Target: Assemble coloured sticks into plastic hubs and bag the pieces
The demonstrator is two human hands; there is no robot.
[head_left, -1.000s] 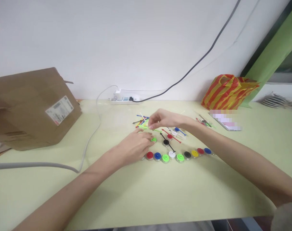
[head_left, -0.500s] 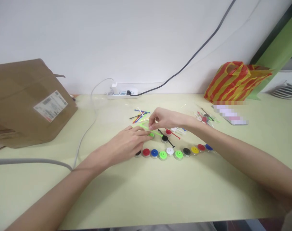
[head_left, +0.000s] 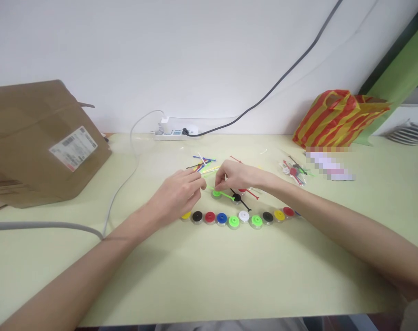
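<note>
My right hand (head_left: 234,175) is closed in a pinch on a light green arrow pointer (head_left: 226,196), just over a green disc on a clear base (head_left: 216,194). To the left, my left hand (head_left: 184,193) is apart from that disc, its fingers loosely bent with nothing visible in them. Beside the green piece stands a black disc with a black arrow (head_left: 237,198). A red disc (head_left: 242,190) with a red arrow is partly covered by my right hand. In front runs a row of coloured discs on clear bases, among them a blue one (head_left: 221,218).
Loose coloured arrows (head_left: 202,162) lie behind my hands, and a bagged pile of parts (head_left: 293,171) is at the right. A cardboard box (head_left: 32,147) stands left, a striped bag (head_left: 333,120) back right. A power strip (head_left: 176,134) and grey cable (head_left: 50,226) lie on the table.
My left hand has let go of the green disc and drawn back left, uncovering the disc and the row's yellow end. My right hand has moved slightly right and down with the green arrow.
</note>
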